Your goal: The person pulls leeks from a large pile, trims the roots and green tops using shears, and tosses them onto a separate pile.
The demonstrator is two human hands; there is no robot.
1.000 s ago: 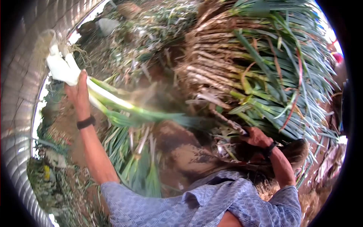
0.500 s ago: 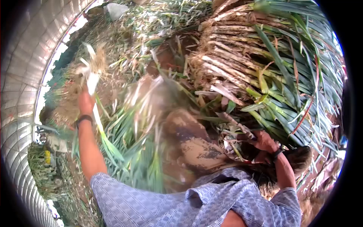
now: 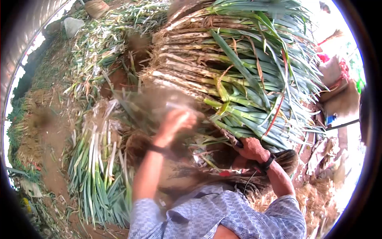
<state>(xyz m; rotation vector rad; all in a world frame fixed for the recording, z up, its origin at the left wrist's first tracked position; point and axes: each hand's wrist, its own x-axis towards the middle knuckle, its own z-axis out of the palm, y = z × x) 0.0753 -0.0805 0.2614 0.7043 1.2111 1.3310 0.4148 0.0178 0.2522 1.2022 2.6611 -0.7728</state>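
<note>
Green-leaved leeks [image 3: 254, 79], soil-streaked pale stems [image 3: 179, 77], upper centre. Left hand [image 3: 179, 121] blurred near stems; finger state cannot be told. Right hand [image 3: 254, 149] grips dark handle [image 3: 239, 143].

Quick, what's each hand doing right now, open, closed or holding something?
Left hand: blurred near the piled leeks; can't tell its grip or whether it holds anything.
Right hand: closed, holding a dark-handled tool.
</note>
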